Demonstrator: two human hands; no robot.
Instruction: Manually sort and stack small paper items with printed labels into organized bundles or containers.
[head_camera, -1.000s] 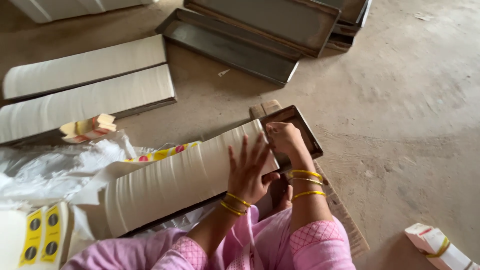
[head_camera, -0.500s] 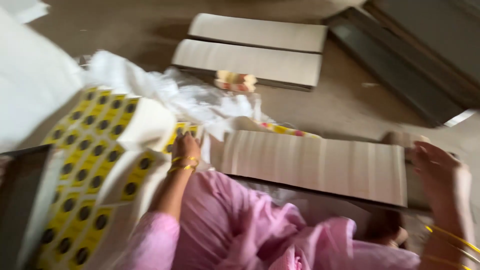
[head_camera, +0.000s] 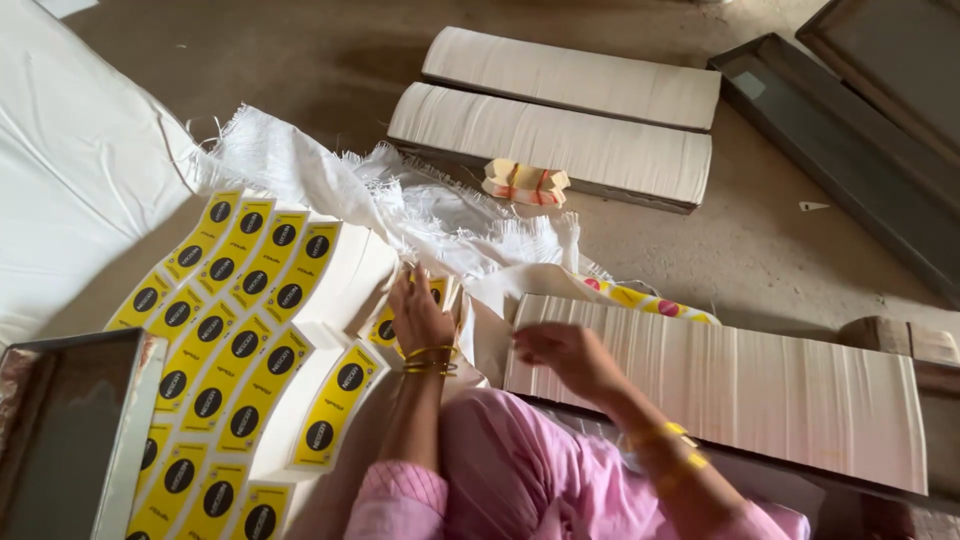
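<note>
Head view, person in pink sitting on the floor. Left hand (head_camera: 420, 315) reaches forward, fingers curled around a small bundle of yellow labels (head_camera: 440, 292) standing on edge; it grips the bundle, gold bangles on the wrist. Right hand (head_camera: 565, 352) is blurred, fingers bent loosely at the left end of a long row of white paper sheets (head_camera: 720, 385) packed on edge in a tray; cannot tell whether it pinches any sheets or only touches them.

The label bundle sits just in front of the person's knees, between the white paper row on the right and fanned stacks of yellow labels with black circles (head_camera: 240, 330) on the left. Those stacks lie on a white cloth (head_camera: 90, 170) with frayed edges. A dark metal tray (head_camera: 70, 430) is at lower left. Farther off, two more long rows of white paper (head_camera: 560, 115) lie side by side, a small tied packet (head_camera: 526, 182) just beside them. Dark metal trays (head_camera: 850, 150) at upper right. Bare concrete floor (head_camera: 760, 250).
</note>
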